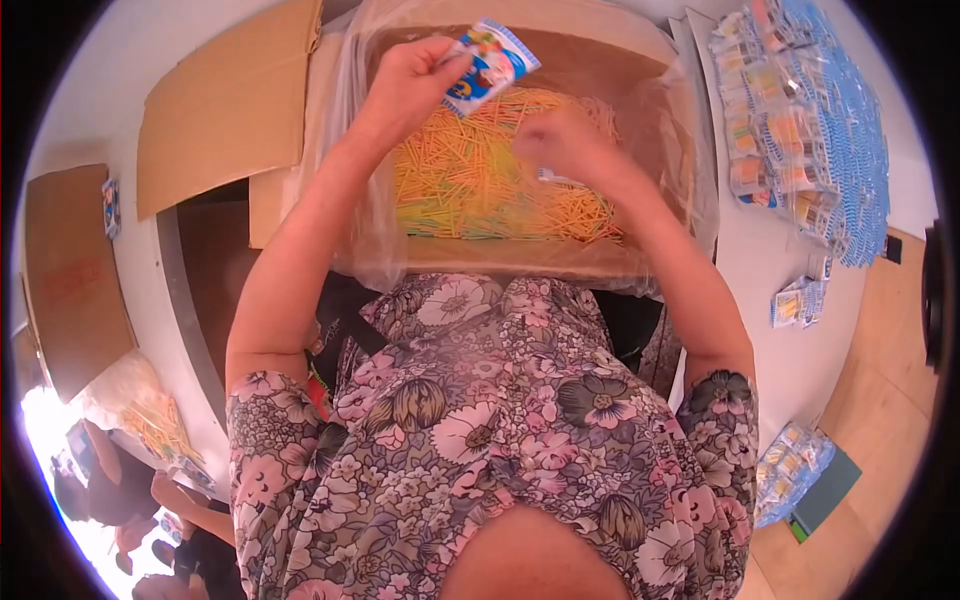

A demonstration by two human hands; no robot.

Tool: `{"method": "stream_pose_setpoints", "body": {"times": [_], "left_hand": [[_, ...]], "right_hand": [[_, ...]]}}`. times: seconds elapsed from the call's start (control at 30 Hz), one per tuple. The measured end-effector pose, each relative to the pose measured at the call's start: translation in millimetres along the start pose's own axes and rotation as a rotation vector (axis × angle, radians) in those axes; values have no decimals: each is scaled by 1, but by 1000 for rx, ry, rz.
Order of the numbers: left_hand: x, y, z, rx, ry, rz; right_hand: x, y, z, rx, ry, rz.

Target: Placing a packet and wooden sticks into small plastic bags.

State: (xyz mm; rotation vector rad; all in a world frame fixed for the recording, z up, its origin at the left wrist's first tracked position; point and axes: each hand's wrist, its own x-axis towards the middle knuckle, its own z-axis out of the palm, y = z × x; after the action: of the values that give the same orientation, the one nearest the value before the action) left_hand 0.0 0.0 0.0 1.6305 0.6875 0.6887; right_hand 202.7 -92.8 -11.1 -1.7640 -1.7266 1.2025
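Note:
My left hand (415, 80) is closed on a small blue and white printed packet (492, 66), pinching it by its left edge above the far part of an open cardboard box (500, 252). Loose thin yellow, orange and green sticks (455, 180) fill the box, which is lined with clear plastic film. Over the right part of the sticks is my right hand (565, 145), smeared by motion, so its grip does not show. A small pale blue and white edge of something (558, 177) shows just under it.
At the right, a large heap of filled clear and blue packets (800, 130) lies on the white table (745, 290), with a few loose packets (800, 302) nearer me. Cardboard flaps (225, 110) stand at the left. Other people (120, 490) work at the lower left.

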Motion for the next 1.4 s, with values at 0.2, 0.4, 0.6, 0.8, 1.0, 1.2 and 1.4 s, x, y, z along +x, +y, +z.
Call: {"method": "stream_pose_setpoints", "body": {"times": [0.2,0.4,0.6,0.8,1.0,1.2,1.4], "left_hand": [[0,4,-22,-269,346,-49],[-1,15,-34,-433,384,174],[8,4,-28,-390,424,168],[-8,15,-31,-288,416,66],[-3,1,-32,-240,387,101],[-1,-1,-31,-245,455,9],[7,10,-29,-241,487,59]], "right_hand": [[46,15,71,-417,-336,-147],[59,-18,146,-482,-508,-391],[61,-1,207,-367,-365,-647],[57,5,261,196,-375,15],[76,61,321,730,-212,5],[53,98,266,370,93,-473],[67,-25,96,324,-568,332]]}}
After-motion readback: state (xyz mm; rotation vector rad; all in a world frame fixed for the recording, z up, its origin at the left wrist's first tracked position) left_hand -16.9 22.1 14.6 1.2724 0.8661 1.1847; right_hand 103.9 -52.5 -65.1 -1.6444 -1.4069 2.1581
